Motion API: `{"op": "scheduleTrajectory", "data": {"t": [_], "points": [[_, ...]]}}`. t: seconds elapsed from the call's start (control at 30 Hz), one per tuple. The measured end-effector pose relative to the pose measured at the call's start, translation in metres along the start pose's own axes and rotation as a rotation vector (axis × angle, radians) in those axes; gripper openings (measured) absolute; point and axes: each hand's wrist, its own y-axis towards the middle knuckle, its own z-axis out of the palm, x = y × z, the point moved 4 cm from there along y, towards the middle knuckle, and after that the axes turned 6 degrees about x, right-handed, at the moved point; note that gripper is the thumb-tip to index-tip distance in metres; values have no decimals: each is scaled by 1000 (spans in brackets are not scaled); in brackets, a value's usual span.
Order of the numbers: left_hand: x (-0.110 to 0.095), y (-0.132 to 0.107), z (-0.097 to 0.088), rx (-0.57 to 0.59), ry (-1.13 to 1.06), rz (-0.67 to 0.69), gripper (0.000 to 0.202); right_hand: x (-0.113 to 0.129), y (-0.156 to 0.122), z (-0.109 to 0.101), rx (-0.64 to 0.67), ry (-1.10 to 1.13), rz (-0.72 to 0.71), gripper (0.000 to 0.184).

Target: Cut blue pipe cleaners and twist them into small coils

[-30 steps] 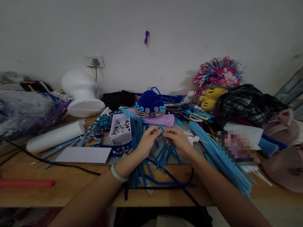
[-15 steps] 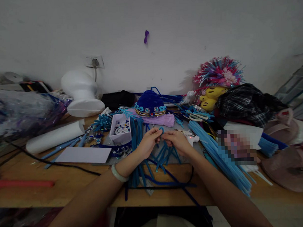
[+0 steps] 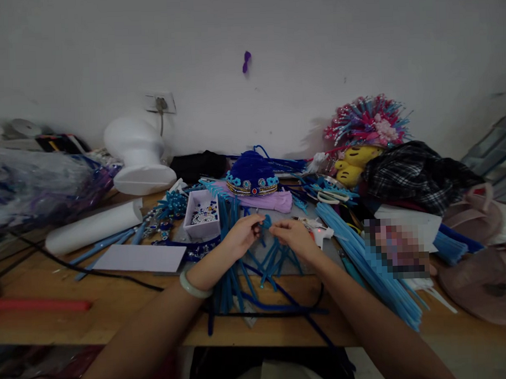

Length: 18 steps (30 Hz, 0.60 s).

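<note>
Over the middle of the table, my left hand (image 3: 245,235) pinches a small curled piece of blue pipe cleaner (image 3: 266,221). My right hand (image 3: 295,238), its thumb and fingertips pressed together, grips the other side of this piece. Beneath the hands lie several short blue pipe cleaners (image 3: 273,260). Just behind them is a dark blue headpiece (image 3: 252,170) with a beaded band and light blue flowers, next to a lilac bundle of stems (image 3: 278,202). A white glue gun (image 3: 323,235) with a small red light lies beside my right hand.
Left of my hands are a white box of beads (image 3: 202,231), a white card (image 3: 141,258), a paper roll (image 3: 94,227) and a white foam head (image 3: 138,155). To the right lies a long light-blue pipe cleaner bundle (image 3: 367,263). A black cable (image 3: 115,281) crosses the table.
My left hand has turned slightly and moved a little left, and the blue piece now shows more between the fingertips. My right hand stays nearly in place, still pinching.
</note>
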Motion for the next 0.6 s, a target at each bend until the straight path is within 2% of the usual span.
{"op": "scheduleTrajectory", "data": {"t": [0.2,0.33,0.43,0.5,0.6], "points": [[1,-1,0,-2,33,2,15,-3,2,0,-6,50,-39,20],[-1,-2,5,116,101,26,19,-4,4,-2,18,153,-8,18],[-16,-5,5,149,311,269,19,-3,3,-2,100,248,56,19],[-29,-10,6,182,528,456,29,-2,2,-1,151,311,73,19],[-37,-14,8,324,866,551,24,-2,2,-2,180,342,67,18]]}}
